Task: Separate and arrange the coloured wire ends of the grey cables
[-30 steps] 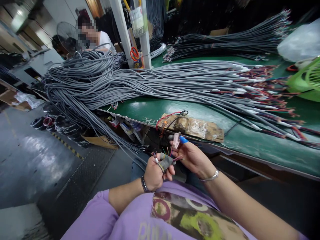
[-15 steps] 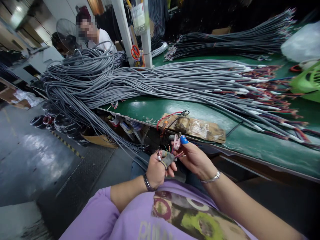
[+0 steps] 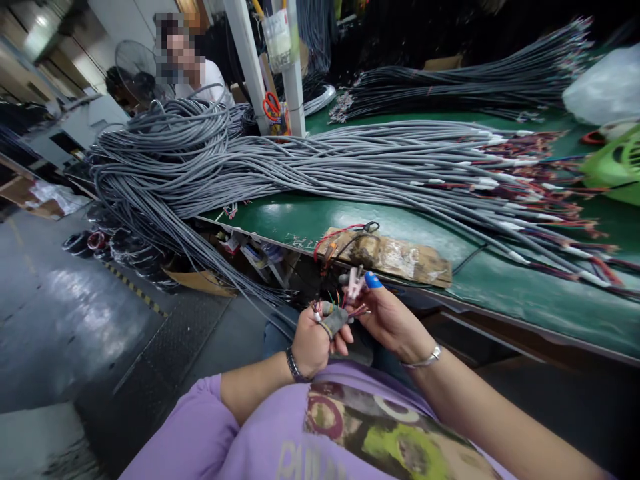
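My left hand (image 3: 311, 343) is closed around a cable end in front of my belly. Thin coloured wires (image 3: 357, 311) fan out past its fingers, and grey wrapping covers the thumb and a fingertip. Just to the right, my right hand (image 3: 387, 317), with blue tape on the thumb, pinches a small pale pink clip-like piece (image 3: 355, 284). Its exact kind is too small to tell. The fingertips of both hands nearly meet at the wires. Beyond them, a taped cardboard piece (image 3: 410, 259) with a red and a black lead lies at the bench edge.
Grey cables (image 3: 300, 160) stretch across the green bench (image 3: 500, 293), their stripped ends to the right. Black cable bundles (image 3: 465, 83) lie behind. A post (image 3: 295, 100) holds orange-handled scissors (image 3: 271, 105). A green basket (image 3: 615, 167) stands at right. A co-worker (image 3: 200, 77) sits beyond.
The pale pink piece has turned slightly in my right fingers and shifted a little to the right. My left hand stays nearly where it was.
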`<state>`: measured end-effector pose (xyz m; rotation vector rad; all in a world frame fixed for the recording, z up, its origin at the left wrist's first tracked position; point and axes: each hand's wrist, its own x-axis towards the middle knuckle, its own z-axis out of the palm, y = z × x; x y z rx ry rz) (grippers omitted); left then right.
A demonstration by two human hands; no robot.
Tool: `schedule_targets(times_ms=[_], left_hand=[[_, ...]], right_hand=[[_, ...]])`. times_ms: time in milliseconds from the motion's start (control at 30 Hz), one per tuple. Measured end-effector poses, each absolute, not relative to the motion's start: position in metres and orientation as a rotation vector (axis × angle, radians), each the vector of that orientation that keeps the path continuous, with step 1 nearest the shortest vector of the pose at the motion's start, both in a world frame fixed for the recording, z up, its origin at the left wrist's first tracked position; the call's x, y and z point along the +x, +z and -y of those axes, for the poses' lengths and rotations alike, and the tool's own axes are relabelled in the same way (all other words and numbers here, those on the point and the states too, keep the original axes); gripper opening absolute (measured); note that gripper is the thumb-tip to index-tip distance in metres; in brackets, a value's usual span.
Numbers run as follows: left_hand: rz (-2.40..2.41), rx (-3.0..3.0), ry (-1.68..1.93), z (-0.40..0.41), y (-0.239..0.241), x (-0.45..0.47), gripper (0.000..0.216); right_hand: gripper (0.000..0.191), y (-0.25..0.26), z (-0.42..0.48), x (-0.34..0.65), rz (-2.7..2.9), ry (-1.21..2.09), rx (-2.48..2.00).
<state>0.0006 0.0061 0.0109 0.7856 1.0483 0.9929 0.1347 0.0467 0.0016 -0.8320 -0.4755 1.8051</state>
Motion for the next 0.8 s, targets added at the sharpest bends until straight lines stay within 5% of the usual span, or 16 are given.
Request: schedule_targets(times_ms=[533,800], left_hand=[[-0.882,0.441,0.629,-0.015,0.007,-0.025,0.024],[-0.972,0.613,0.679,-0.013,0.011,-0.024,0.034]], right_hand=[[0.03,0.006,-0.052,0.146,0.62,1.849,-0.849],[0.03,0.009,-0.05,0.144,0.609,1.842,-0.884]])
